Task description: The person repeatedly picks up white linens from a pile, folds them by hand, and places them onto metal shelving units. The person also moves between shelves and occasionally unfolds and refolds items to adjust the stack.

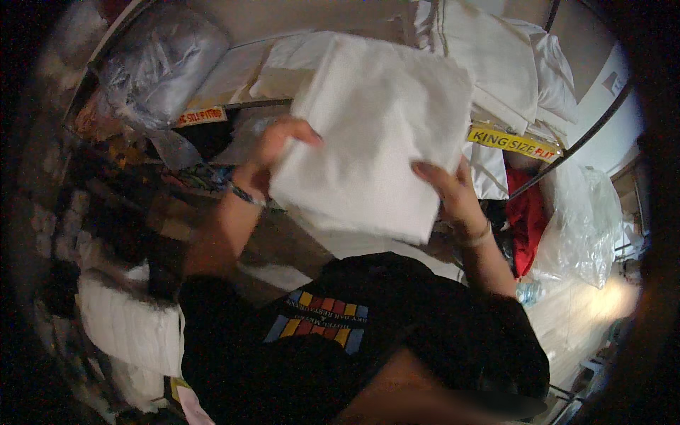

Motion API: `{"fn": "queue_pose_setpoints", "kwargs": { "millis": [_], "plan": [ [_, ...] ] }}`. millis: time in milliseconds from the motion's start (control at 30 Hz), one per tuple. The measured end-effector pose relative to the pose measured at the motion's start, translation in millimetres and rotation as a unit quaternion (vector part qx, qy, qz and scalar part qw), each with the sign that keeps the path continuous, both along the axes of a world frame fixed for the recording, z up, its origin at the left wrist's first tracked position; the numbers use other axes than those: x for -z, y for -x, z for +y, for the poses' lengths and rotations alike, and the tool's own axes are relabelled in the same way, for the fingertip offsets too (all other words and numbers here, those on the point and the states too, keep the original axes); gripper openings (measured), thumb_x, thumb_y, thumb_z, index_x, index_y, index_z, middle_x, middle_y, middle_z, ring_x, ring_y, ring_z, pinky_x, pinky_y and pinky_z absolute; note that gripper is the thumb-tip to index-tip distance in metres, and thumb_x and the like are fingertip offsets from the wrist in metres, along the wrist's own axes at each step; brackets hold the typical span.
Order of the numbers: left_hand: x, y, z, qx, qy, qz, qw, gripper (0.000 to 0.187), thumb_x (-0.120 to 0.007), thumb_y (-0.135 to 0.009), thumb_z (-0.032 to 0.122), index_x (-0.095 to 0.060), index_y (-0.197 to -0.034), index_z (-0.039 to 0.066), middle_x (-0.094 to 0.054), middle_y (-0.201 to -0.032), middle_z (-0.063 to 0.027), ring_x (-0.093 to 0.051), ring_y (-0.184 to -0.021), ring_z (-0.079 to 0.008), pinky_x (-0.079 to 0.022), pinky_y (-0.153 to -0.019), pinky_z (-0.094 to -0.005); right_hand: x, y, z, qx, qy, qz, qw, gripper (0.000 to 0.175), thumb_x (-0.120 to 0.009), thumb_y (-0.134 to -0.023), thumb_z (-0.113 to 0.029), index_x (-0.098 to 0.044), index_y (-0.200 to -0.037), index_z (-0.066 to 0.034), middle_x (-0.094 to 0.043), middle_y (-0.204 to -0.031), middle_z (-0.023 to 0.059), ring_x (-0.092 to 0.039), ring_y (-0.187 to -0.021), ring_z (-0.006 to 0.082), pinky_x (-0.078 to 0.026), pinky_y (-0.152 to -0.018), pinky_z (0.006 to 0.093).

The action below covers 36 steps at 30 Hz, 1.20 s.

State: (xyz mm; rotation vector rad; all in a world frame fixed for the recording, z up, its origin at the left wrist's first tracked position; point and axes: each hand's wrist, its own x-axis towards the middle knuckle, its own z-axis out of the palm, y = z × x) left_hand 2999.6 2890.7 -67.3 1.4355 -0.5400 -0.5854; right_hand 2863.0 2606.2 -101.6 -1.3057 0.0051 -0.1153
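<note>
A folded white cloth (372, 133), which looks like bed linen, is held up in front of my chest between both hands. My left hand (284, 146) grips its left edge, thumb lying on the top face and fingers hidden underneath. On the opposite edge, my right hand (449, 186) holds it the same way, with the thumb pressed on the fabric. The cloth has soft creases across its upper face. Behind it, a shelf carries stacks of folded white linen (489, 64), partly covered by the cloth I hold.
A clear plastic bag (164, 79) sits at the shelf's left end. A yellow size label (512, 142) marks the shelf edge. Below right hang a red cloth (526, 223) and clear plastic sheeting (581, 228). White folded textiles (133, 324) lie at lower left. A dark curved bar (589, 138) crosses the right side.
</note>
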Motion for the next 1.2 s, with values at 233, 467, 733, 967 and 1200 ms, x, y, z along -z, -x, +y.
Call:
{"fn": "queue_pose_setpoints", "kwargs": {
  "millis": [233,467,733,967,1200],
  "plan": [
    [-85.7,-161.7,52.2,-0.112,0.025,-0.062,0.992,0.029,-0.064,-0.076,0.024,-0.065,-0.099,0.006,-0.066,-0.093,-0.0089,-0.066,-0.080,-0.0242,-0.056,-0.075,-0.0398,-84.6,-206.0,51.5,-0.041,-0.003,-0.226,0.973,0.049,-0.071,-0.084,-0.016,-0.053,-0.126,-0.0001,-0.065,-0.109,0.0126,-0.063,-0.100,0.0217,-0.050,-0.087,0.0319],
    [-2.9,-222.6,36.9,-0.262,-0.056,-0.085,0.960,0.052,-0.061,-0.079,0.012,-0.055,-0.130,0.007,-0.059,-0.121,-0.0125,-0.063,-0.097,-0.0248,-0.056,-0.083,-0.0394,-17.5,-309.9,62.9,0.149,0.327,-0.108,0.927,0.055,-0.067,-0.087,-0.014,-0.047,-0.137,-0.0052,-0.064,-0.115,0.0165,-0.062,-0.103,0.0266,-0.049,-0.089,0.0351],
    [26.2,-242.2,59.1,-0.145,-0.020,-0.096,0.985,0.061,-0.061,-0.079,0.001,-0.053,-0.137,0.015,-0.054,-0.131,-0.0151,-0.060,-0.103,-0.0247,-0.051,-0.087,-0.0350,3.4,-303.3,73.6,0.141,0.421,-0.216,0.869,0.024,-0.063,-0.089,-0.009,-0.067,-0.112,-0.0059,-0.069,-0.112,0.0126,-0.057,-0.115,0.0236,-0.046,-0.095,0.0364],
    [43.3,-202.2,74.7,-0.127,-0.241,-0.585,0.764,0.042,-0.072,-0.083,0.021,-0.065,-0.124,0.016,-0.047,-0.143,-0.0182,-0.037,-0.136,-0.0373,-0.029,-0.113,-0.0424,17.5,-274.3,75.4,0.211,0.773,-0.379,0.463,0.027,-0.071,-0.083,-0.022,-0.071,-0.109,-0.0119,-0.069,-0.111,0.0046,-0.059,-0.113,0.0295,-0.046,-0.098,0.0406],
    [5.3,-181.8,61.7,-0.069,-0.242,-0.514,0.820,0.037,-0.058,-0.090,0.010,-0.065,-0.125,0.019,-0.051,-0.142,-0.0046,-0.040,-0.136,-0.0317,-0.024,-0.115,-0.0498,10.9,-229.3,98.0,0.252,0.556,-0.379,0.696,0.032,-0.071,-0.082,-0.030,-0.067,-0.108,-0.0121,-0.054,-0.130,0.0148,-0.048,-0.122,0.0380,-0.040,-0.104,0.0490]
  ]
}}
